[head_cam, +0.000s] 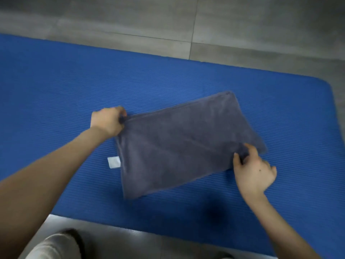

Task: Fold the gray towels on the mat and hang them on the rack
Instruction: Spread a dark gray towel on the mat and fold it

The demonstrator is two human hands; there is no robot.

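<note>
Towel, gray plush terry folded into a slanted rectangle, lies on the ribbed blue foam mat. Left hand pinches its far-left corner; right hand pinches its near-right corner. White tag juts out. Gray tiled floor surrounds.

Some indoor room, kind unclear: gray floor tiles under a blue mat.

Curled fingers of the left hand hide one corner of the gray towel. Fingers of the right hand cover part of another. The white tag below the left fingers is too blurred to read.
</note>
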